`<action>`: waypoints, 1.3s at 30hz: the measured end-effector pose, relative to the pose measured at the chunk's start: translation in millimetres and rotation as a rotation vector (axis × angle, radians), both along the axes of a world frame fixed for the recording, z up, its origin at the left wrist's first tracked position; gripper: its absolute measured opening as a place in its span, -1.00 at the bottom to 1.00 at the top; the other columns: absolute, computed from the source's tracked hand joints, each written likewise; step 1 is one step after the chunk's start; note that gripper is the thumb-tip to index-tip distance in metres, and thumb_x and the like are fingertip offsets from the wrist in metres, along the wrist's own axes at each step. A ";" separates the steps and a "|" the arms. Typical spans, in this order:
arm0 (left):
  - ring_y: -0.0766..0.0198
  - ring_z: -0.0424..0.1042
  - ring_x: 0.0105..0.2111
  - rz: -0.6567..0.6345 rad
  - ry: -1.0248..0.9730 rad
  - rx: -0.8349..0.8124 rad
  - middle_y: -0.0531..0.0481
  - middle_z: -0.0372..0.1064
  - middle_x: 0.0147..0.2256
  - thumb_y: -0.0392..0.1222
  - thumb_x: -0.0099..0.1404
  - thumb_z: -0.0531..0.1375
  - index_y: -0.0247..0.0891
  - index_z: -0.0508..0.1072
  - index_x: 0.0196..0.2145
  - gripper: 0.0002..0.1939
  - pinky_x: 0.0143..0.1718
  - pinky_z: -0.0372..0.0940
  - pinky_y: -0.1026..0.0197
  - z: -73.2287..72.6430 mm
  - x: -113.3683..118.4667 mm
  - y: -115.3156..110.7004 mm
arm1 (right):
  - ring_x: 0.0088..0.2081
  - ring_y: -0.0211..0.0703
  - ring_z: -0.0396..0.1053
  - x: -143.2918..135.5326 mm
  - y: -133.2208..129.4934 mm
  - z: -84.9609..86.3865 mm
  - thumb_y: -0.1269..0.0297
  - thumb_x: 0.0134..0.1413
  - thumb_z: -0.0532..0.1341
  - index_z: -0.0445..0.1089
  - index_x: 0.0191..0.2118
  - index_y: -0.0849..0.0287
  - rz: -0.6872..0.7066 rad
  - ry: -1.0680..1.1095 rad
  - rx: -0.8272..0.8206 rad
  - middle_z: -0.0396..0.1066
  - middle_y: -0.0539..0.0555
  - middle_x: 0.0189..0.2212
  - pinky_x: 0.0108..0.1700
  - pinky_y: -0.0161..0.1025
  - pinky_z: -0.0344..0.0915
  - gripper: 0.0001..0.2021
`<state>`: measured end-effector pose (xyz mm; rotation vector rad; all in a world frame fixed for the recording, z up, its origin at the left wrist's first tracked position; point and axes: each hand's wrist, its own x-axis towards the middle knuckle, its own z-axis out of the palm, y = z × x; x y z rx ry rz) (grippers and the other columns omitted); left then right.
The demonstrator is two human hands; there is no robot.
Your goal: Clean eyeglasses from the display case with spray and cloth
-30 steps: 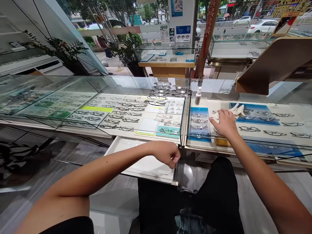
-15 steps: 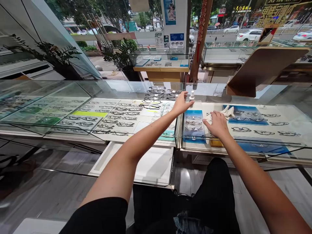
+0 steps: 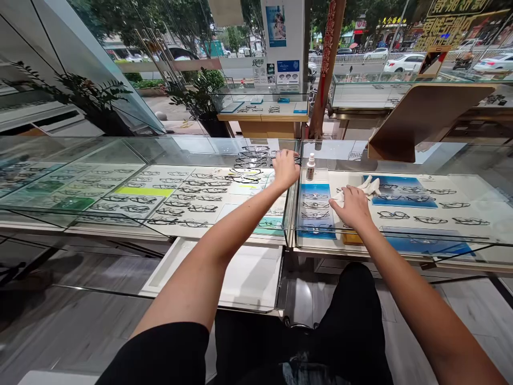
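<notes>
My left hand (image 3: 286,169) is over the eyeglasses (image 3: 297,160) at the back of the glass counter, fingers bent down and apart. Whether the fingertips touch a frame is hidden behind the hand. Just right of it, a small white-capped bottle (image 3: 310,168) stands upright on the glass. My right hand (image 3: 353,206) rests with spread fingers by a crumpled white cloth (image 3: 372,186), partly covering it. To the left of my left hand, a row of black-framed eyeglasses (image 3: 245,175) lies on the counter top.
Many eyeglasses (image 3: 192,208) lie inside the glass display case (image 3: 294,214). Below it, a white drawer (image 3: 248,278) is pulled out in front of my legs. A brown wooden board (image 3: 428,115) stands tilted on the right. Potted plants (image 3: 200,96) are behind the counter.
My left hand has moved left, away from the small bottle and over to the eyeglasses. My right hand has stayed by the white cloth. The view has shifted slightly.
</notes>
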<state>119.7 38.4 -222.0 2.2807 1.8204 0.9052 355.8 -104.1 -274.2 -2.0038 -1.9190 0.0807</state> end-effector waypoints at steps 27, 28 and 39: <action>-0.19 0.33 0.28 -0.261 0.647 0.010 -0.43 0.63 0.01 -0.30 0.40 0.02 -0.38 0.69 -0.01 -0.55 0.29 0.10 -0.25 -4.3 -67.9 70.2 | 0.46 0.40 0.13 -1.2 -0.2 -0.6 -0.18 0.39 0.07 0.32 0.40 0.34 0.004 0.033 0.022 0.26 0.43 0.45 0.47 0.28 0.09 -0.26; -0.19 0.31 0.30 -0.267 0.648 0.012 -0.42 0.62 0.04 -0.29 0.41 0.02 -0.37 0.69 -0.01 -0.54 0.31 0.09 -0.26 -1.3 -73.1 63.2 | 0.46 0.40 0.13 -0.6 0.2 -1.1 -0.18 0.39 0.07 0.32 0.40 0.36 0.004 0.028 0.019 0.26 0.44 0.45 0.47 0.28 0.09 -0.25; -0.19 0.14 0.48 -0.467 0.593 0.029 -0.08 0.50 0.30 -0.20 0.54 -0.01 -0.17 0.67 0.08 -0.55 0.42 -0.03 -0.27 69.6 -134.6 -83.5 | 0.45 0.43 0.15 4.6 3.3 -2.9 -0.19 0.39 0.08 0.34 0.40 0.42 0.003 -0.021 0.025 0.26 0.46 0.44 0.46 0.31 0.12 -0.21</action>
